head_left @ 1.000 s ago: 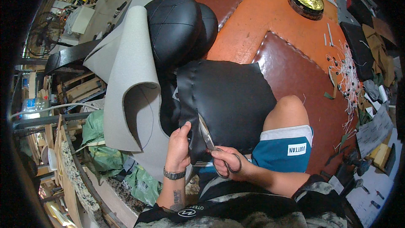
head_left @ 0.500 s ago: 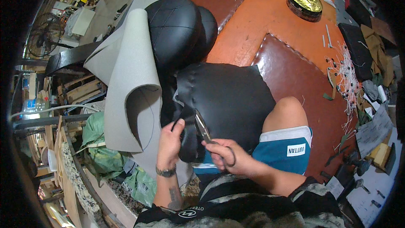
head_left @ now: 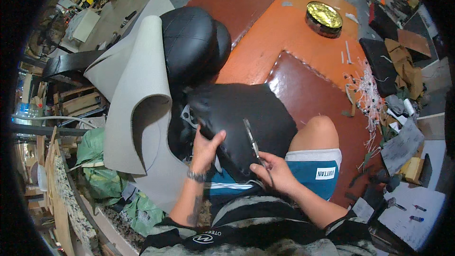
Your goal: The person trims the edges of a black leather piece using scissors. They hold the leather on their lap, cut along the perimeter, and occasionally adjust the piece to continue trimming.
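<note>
two hands work one piece: we log the black leatherette cover (head_left: 237, 114) first, the largest item in play. it lies draped over our lap, spreading up and away from both hands toward the orange floor mat (head_left: 265, 52). its near edge folds under at the left hand (head_left: 204, 149).

left grip: fingers (head_left: 215, 138) curled over that folded edge, thumb side hidden beneath the material, so we judge it closed on the cover and holding it taut. right hand (head_left: 277, 173) sits lower right, just beside the blue shorts (head_left: 322, 180). its grip is closed around the handles of the scissors (head_left: 252, 143).

key relation: the scissors' long axis runs from the right hand up and slightly left, blades lying on or just over the cover's surface, tip pointing away from the body. the left hand's edge lies to the left of the blades, near but apart. the right hand is the nearer to the tool, the left the nearer to the fold.

hard to make out: whether the blades are parted or together; whether they touch the cover; the scissor loops, buried in the fingers. a grey sheet roll (head_left: 137, 99) and a black padded seat (head_left: 192, 42) stand behind, both cut by the fisheye bend.
</note>
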Tool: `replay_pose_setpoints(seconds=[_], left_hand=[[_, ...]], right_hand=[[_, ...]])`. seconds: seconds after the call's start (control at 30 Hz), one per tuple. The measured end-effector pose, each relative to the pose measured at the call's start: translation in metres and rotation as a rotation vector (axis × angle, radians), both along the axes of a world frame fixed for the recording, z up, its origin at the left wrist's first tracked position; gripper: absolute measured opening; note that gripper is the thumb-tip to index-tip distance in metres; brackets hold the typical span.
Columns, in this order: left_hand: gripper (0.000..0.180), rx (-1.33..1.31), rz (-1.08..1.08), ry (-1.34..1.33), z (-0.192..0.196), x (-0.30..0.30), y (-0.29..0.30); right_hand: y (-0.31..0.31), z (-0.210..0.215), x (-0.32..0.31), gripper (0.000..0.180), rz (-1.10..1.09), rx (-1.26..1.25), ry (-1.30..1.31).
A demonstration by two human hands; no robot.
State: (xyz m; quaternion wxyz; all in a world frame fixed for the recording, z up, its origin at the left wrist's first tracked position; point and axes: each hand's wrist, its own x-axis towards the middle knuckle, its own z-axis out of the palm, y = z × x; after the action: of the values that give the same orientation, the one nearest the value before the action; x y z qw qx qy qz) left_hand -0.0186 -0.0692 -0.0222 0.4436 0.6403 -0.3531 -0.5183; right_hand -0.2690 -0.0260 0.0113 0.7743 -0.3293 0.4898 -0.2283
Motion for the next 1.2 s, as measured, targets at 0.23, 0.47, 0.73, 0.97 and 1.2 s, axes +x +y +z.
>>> replay_pose_setpoints(seconds=[0.23, 0.47, 0.73, 0.97, 1.2], left_hand=[[0.064, -0.055, 0.210, 0.033, -0.003, -0.004, 0.034], [0.081, -0.047, 0.204, 0.105, 0.012, -0.002, -0.008], [0.102, -0.165, 0.089, -0.319, 0.031, -0.066, -0.003], [0.098, -0.093, 0.037, -0.439, 0.032, -0.087, -0.001], [0.099, -0.130, 0.051, -0.510, 0.029, -0.086, -0.004]], right_hand=[[0.024, -0.003, -0.021, 0.069, 0.086, -0.290, -0.070], [0.015, 0.011, -0.035, 0.090, 0.225, -0.918, 0.832], [0.028, 0.003, -0.058, 0.093, 0.138, -1.170, 1.028], [0.037, 0.002, -0.075, 0.096, 0.068, -1.132, 1.022], [0.036, -0.007, -0.072, 0.094, 0.066, -1.121, 1.048]])
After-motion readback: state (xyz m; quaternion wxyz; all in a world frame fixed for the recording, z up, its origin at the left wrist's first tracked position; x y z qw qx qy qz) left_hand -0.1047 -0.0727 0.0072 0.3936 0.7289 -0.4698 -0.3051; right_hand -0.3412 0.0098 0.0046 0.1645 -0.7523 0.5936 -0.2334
